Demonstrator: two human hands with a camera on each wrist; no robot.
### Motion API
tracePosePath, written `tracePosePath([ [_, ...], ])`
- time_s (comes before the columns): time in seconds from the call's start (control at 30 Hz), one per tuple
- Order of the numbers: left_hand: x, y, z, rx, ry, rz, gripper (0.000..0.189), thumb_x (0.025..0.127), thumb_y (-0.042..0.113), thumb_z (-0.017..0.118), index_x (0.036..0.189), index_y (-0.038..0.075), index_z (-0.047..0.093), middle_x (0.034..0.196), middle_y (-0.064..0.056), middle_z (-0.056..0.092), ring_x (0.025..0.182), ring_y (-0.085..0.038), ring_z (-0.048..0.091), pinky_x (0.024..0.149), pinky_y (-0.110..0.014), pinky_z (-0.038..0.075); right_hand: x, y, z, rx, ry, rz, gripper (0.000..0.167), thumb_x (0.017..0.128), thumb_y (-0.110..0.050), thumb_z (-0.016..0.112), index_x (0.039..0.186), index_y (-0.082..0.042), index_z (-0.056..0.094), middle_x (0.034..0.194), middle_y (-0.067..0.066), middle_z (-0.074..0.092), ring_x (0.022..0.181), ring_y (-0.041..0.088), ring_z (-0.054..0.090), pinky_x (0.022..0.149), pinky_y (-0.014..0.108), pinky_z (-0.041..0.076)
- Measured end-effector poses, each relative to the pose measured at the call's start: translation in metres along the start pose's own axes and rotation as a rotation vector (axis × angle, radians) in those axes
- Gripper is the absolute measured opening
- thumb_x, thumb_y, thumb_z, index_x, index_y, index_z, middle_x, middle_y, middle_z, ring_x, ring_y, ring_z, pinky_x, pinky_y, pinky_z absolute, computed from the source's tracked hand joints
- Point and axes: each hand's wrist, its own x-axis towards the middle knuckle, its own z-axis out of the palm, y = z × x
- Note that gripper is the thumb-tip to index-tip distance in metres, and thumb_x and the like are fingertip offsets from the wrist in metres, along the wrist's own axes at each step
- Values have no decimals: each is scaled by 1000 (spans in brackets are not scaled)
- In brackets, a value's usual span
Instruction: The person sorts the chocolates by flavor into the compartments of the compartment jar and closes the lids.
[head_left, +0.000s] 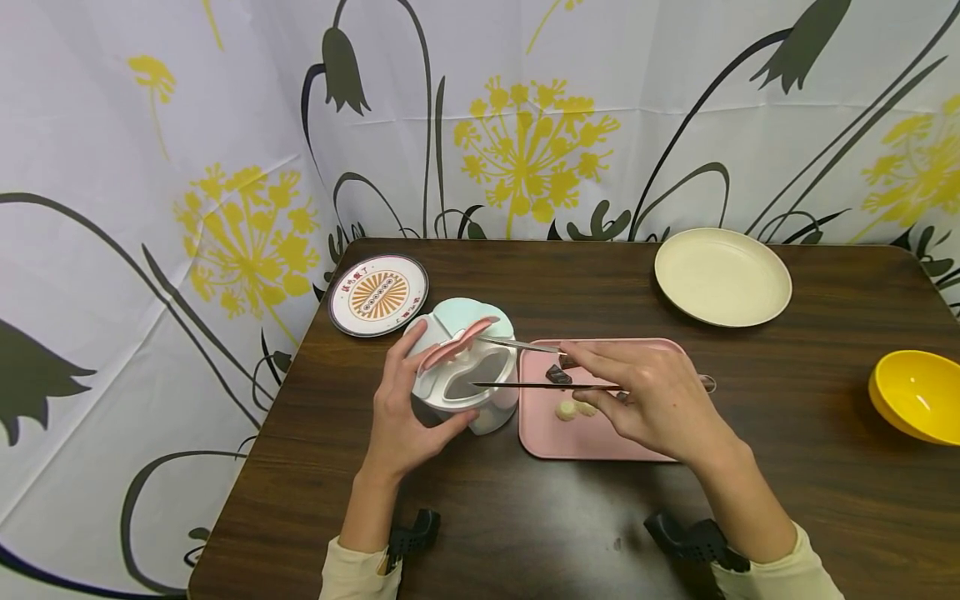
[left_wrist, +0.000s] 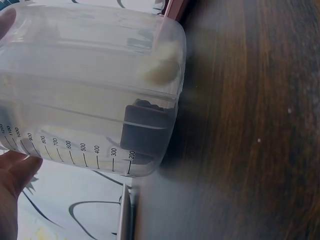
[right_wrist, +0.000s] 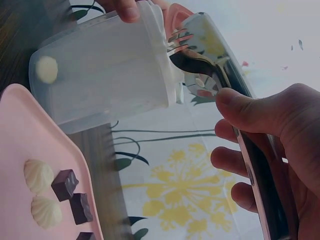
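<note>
Head view: left hand (head_left: 408, 425) grips container (left_wrist: 90, 95) beside tray edge (head_left: 527, 418); right hand (head_left: 660, 400) holds tongs (right_wrist: 265, 180).

Yellow bowl (head_left: 918, 396) cut off; pale piece (left_wrist: 162, 69) blurred

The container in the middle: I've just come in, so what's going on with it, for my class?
A person's left hand grips the container, its pink flap raised. The right hand holds tongs, their tips parted near the opening with nothing visible between them. A pale piece and dark pieces are inside; more lie on the pink tray.
</note>
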Motion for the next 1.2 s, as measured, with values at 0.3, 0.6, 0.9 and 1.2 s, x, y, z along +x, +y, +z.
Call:
tracePosePath([
  [0.3,0,0,-1,-15,11,19,77,64,39,87,126,6,57,152,-13,38,137,-33,37,111,-35,30,-1,0,1,-22,-19,19,57,80,-23,80,133,-13,63,121,-1,68,71,7,62,62,32,49],
  [0.6,1,4,-1,-2,-2,4,77,68,50,84,129,11,56,154,-8,36,139,-31,35,111,-39,32,-6,2,-3,-15,-41,35,63,78,-28,83,135,-12,61,124,0,67,100,14,68,79,40,54],
  [0.9,2,2,-1,-4,4,8,79,69,52,83,130,11,57,153,-8,37,139,-32,35,110,-42,32,-23,12,-15,-33,-36,127,64,77,-28,82,136,-17,61,109,-8,68,89,6,65,57,27,48],
  [1.2,0,2,-1,10,-4,-2,79,72,58,79,133,12,55,154,-6,36,140,-30,35,111,-46,31,-49,28,-26,-82,-95,259,67,74,-24,85,136,-22,60,105,-10,67,74,1,60,55,27,46],
])
